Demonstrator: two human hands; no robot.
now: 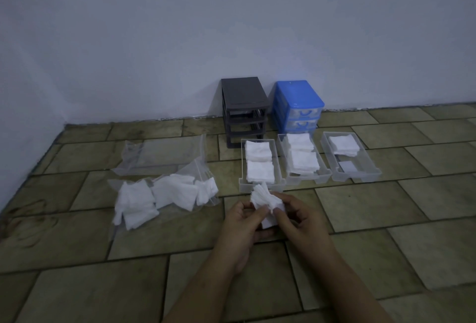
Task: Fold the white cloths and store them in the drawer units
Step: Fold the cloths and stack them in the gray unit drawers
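Both hands, the left hand [240, 222] and the right hand [300, 219], pinch one white cloth [266, 201] above the floor [360, 219], just in front of the left tray [243, 186]. Three trays hold folded cloths. Loose cloths [157, 199] lie in a bag to the left. Grey unit [243, 106] and blue unit [298, 105] stand against the wall.

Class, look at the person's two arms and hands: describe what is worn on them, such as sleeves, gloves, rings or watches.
Nothing is worn. The left hand and right hand are bare, without gloves. No ring, watch or bracelet shows, though the picture is dim. Both forearms are bare as far as the bottom edge of the frame; no sleeve comes into view.
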